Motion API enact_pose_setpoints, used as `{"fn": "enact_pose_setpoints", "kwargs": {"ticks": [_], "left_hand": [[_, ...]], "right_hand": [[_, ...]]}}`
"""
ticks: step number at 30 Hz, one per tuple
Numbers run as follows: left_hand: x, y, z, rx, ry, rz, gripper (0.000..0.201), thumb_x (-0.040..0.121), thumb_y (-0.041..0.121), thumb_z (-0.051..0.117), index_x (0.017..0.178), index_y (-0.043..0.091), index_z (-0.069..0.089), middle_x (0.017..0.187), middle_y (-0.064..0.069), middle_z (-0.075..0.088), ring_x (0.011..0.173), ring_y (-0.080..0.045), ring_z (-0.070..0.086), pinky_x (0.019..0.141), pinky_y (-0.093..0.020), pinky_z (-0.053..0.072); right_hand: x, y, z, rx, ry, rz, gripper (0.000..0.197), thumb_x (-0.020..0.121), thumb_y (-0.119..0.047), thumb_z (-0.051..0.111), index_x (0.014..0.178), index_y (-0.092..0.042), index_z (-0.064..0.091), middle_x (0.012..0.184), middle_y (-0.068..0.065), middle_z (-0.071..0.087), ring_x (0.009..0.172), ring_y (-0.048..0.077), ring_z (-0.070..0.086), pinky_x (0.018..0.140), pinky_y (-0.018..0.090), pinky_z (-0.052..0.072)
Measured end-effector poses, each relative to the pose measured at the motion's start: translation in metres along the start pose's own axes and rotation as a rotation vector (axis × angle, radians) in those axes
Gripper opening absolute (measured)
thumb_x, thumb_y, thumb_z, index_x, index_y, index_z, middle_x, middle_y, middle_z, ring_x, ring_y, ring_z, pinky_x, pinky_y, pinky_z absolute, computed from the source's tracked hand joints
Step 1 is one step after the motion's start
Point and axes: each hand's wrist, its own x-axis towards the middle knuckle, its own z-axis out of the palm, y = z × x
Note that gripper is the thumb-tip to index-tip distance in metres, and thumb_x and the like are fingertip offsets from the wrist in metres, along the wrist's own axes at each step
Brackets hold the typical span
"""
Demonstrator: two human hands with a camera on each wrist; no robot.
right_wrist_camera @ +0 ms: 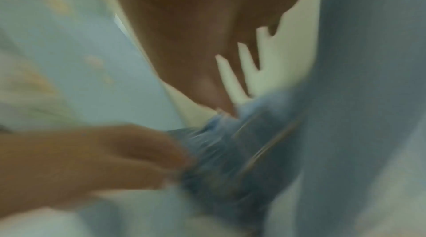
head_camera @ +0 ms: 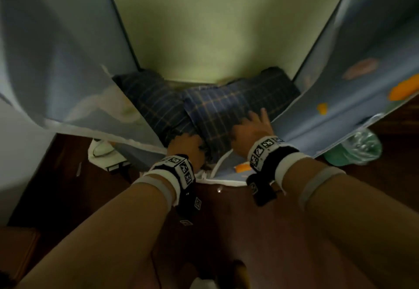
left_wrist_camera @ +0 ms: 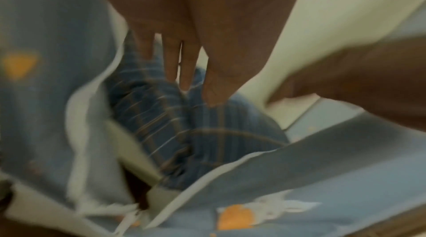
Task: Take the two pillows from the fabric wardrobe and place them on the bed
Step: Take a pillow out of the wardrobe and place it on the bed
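The fabric wardrobe (head_camera: 56,62) hangs open, its blue flaps parted, with 2 dark plaid pillows (head_camera: 158,103) lying inside on the bottom. The right hand (head_camera: 251,127) lies flat with fingers spread on the nearer pillow (head_camera: 226,107). The left hand (head_camera: 186,148) curls its fingers around that pillow's near bunched corner, gripping it.

Two navy plaid pillows (head_camera: 204,107) inside wardrobe (head_camera: 56,62)
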Motion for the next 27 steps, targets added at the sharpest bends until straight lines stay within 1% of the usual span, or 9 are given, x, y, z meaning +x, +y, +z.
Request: {"fn": "enact_pose_setpoints", "kwargs": {"ticks": [1,3,5,8,12,16,20,24,27], "left_hand": [[-0.001,0.008,-0.012,0.060,0.007,0.000,0.031,0.085,0.036,0.051,0.114,0.029,0.062,0.124,-0.007,0.059,0.119,-0.034,0.052,0.109,-0.054,0.035],[-0.003,0.018,-0.032,0.160,-0.050,-0.038,0.029,0.081,0.042,0.050,0.105,0.034,0.064,0.120,-0.001,0.060,0.121,-0.034,0.048,0.113,-0.067,0.019],[-0.002,0.017,-0.041,0.200,-0.139,-0.081,0.030,0.076,0.048,0.045,0.088,0.028,0.062,0.113,-0.003,0.063,0.112,-0.036,0.052,0.107,-0.067,0.029],[-0.009,0.006,-0.047,0.235,-0.283,-0.151,0.025,0.084,0.043,0.051,0.076,0.020,0.058,0.100,-0.008,0.064,0.107,-0.034,0.060,0.096,-0.048,0.046],[-0.015,-0.006,-0.035,0.217,-0.387,-0.314,0.030,0.096,0.017,0.048,0.119,0.004,0.060,0.120,-0.014,0.064,0.113,-0.032,0.062,0.095,-0.042,0.052],[-0.002,0.003,-0.027,0.150,-0.439,-0.324,0.029,0.095,0.015,0.047,0.120,0.005,0.057,0.122,-0.015,0.060,0.111,-0.034,0.061,0.091,-0.043,0.053],[0.029,0.020,-0.015,-0.227,-0.319,-0.243,0.023,0.088,0.032,0.059,0.075,0.013,0.057,0.088,-0.021,0.063,0.085,-0.031,0.063,0.063,-0.029,0.046],[0.063,0.027,-0.008,-0.516,-0.163,-0.212,0.079,0.069,0.052,0.075,0.132,0.016,0.044,0.128,-0.013,0.062,0.106,-0.032,0.064,0.088,-0.043,0.056],[0.084,0.037,-0.020,-0.483,-0.088,-0.213,0.086,0.076,0.043,0.076,0.144,0.016,0.031,0.139,-0.017,0.051,0.117,-0.038,0.057,0.094,-0.046,0.052]], "right_hand": [[-0.003,0.017,-0.010,-0.120,-0.122,0.101,0.044,0.087,-0.046,0.045,0.124,-0.029,0.063,0.142,0.007,0.053,0.142,0.037,0.031,0.115,0.063,0.001],[-0.017,0.046,-0.011,-0.183,-0.294,0.233,0.038,0.088,-0.041,0.047,0.119,-0.028,0.066,0.132,0.004,0.061,0.132,0.034,0.044,0.116,0.061,0.014],[-0.038,0.074,0.005,-0.114,-0.331,0.353,0.040,0.088,-0.040,0.048,0.119,-0.024,0.067,0.131,0.005,0.061,0.125,0.033,0.051,0.111,0.052,0.032],[-0.067,0.096,0.025,-0.127,-0.399,0.445,0.058,0.084,-0.046,0.047,0.135,-0.019,0.054,0.144,0.012,0.043,0.133,0.037,0.037,0.111,0.053,0.031],[-0.085,0.099,0.031,-0.114,-0.442,0.540,0.055,0.084,-0.046,0.053,0.136,-0.027,0.047,0.139,0.008,0.042,0.132,0.038,0.031,0.112,0.058,0.017],[-0.076,0.094,0.036,0.014,-0.367,0.518,0.042,0.087,-0.033,0.054,0.127,-0.019,0.053,0.133,0.010,0.049,0.125,0.035,0.041,0.111,0.051,0.028],[-0.044,0.080,0.056,0.460,-0.198,0.544,0.055,0.088,-0.030,0.054,0.140,-0.017,0.040,0.127,0.012,0.054,0.116,0.035,0.055,0.092,0.036,0.046],[0.000,0.070,0.073,0.852,-0.111,0.570,0.030,0.086,-0.030,0.055,0.107,-0.009,0.056,0.110,0.012,0.061,0.111,0.033,0.061,0.088,0.033,0.050],[0.022,0.072,0.078,1.110,-0.006,0.719,0.048,0.083,-0.034,0.061,0.125,-0.010,0.054,0.123,0.014,0.061,0.110,0.033,0.060,0.090,0.037,0.048]]}}
